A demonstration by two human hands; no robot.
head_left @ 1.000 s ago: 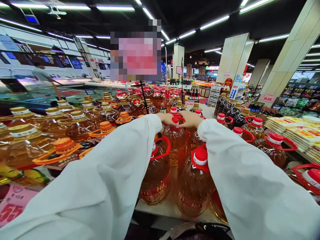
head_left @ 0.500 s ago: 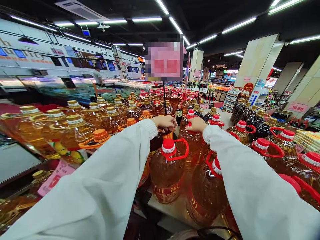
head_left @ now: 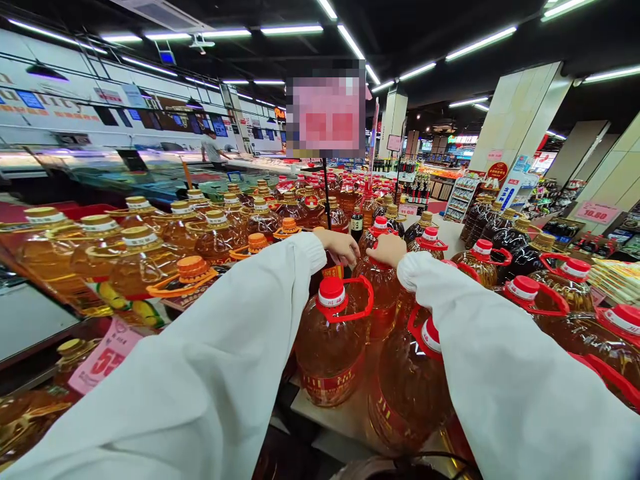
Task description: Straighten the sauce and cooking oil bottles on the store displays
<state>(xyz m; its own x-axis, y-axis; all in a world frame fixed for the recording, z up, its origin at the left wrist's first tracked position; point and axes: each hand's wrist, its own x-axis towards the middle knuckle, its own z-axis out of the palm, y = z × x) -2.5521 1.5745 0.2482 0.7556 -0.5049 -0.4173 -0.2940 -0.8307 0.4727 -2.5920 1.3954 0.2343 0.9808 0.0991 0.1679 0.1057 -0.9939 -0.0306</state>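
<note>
My right hand (head_left: pixel 389 250) is closed over the top of a large oil bottle (head_left: pixel 379 277), at its neck and cap, which the fingers mostly cover. Just left of that neck, my left hand (head_left: pixel 344 249) hangs with bent, slightly parted fingers and nothing visible in them. Its fingertips come close to the bottle's shoulder; I cannot tell if they touch. In front stands another oil bottle (head_left: pixel 331 357) with a red cap and a red loop handle. A similar oil bottle (head_left: pixel 413 383) is beside it, partly behind my right sleeve.
Bottles with yellow caps (head_left: pixel 143 260) crowd the left, and dark bottles (head_left: pixel 520 247) stand at the right. A blurred pink sign (head_left: pixel 326 120) rises on a thin pole behind my hands. A person (head_left: pixel 213 150) is at the far counters.
My left hand has moved right, toward the bottle under my right hand. My right hand now covers the red cap that showed at its fingers before. The view has shifted slightly.
</note>
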